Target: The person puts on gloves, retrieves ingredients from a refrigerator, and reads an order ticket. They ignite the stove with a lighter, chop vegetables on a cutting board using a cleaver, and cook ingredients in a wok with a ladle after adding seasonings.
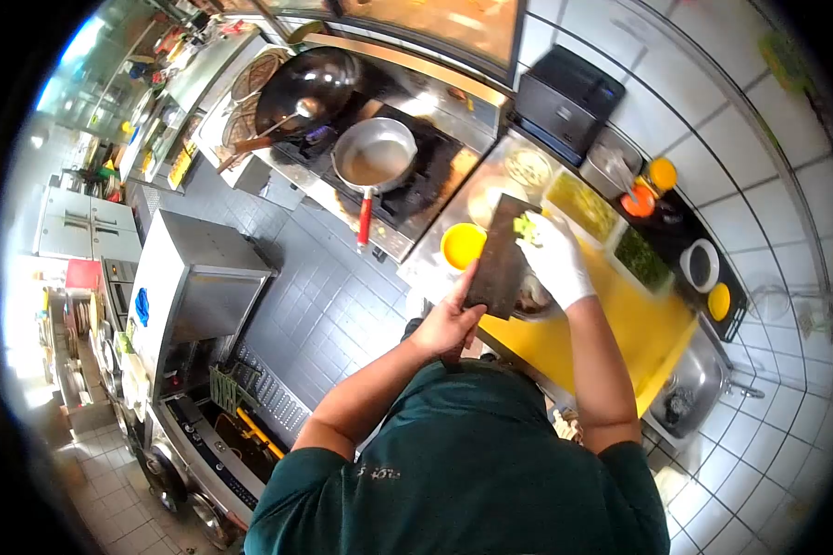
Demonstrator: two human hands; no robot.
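Observation:
A wide dark cleaver (502,264) is held up over the counter by my bare left hand (449,324), whose fingers are wrapped round its handle end. Chopped green pieces (525,228) lie at the upper right part of the blade. My right hand (553,254), in a white glove, is against that edge of the blade, touching the green pieces; its fingertips are partly hidden, and their grip is unclear. Just left of the blade stands a bowl of yellow liquid (463,247). Behind the blade and the glove, a bowl with greyish food (533,294) shows only in part.
A yellow cutting board (611,319) covers the right counter, beside containers of chopped greens (642,259) and pale green pieces (583,205). On the stove stand a red-handled pan (374,153) and a black wok (307,88). A sink (690,384) is at the right.

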